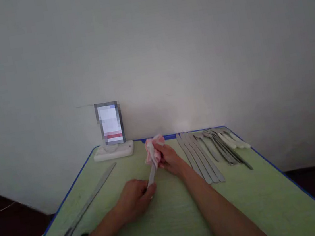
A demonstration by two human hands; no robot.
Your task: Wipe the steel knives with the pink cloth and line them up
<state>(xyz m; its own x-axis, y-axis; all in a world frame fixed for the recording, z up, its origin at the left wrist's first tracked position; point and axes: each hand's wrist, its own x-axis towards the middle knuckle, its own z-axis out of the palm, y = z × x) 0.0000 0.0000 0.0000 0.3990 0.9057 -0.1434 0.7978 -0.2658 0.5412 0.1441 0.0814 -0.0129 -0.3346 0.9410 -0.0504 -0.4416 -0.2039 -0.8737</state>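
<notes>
My left hand (136, 200) is closed around one end of a flat metal table knife (151, 176) near the middle of the table. The knife slants up and away from me, and its far end is hidden in a pink and white cloth (151, 151). My right hand (168, 158) is closed on that cloth, pinching it around the knife. To the left of my left hand lies another table knife (89, 200), with its far part pointing toward the back of the table. Several table knives (203, 162) lie side by side to the right of my right hand.
Farther right are several spoons (211, 149), dark-looking cutlery (226, 149) and white-handled pieces (234, 141). A phone (110, 124) with a blurred screen stands on a white base (114, 152) at the back left. The green table (170, 228) has a blue edge and meets a plain wall (147, 55).
</notes>
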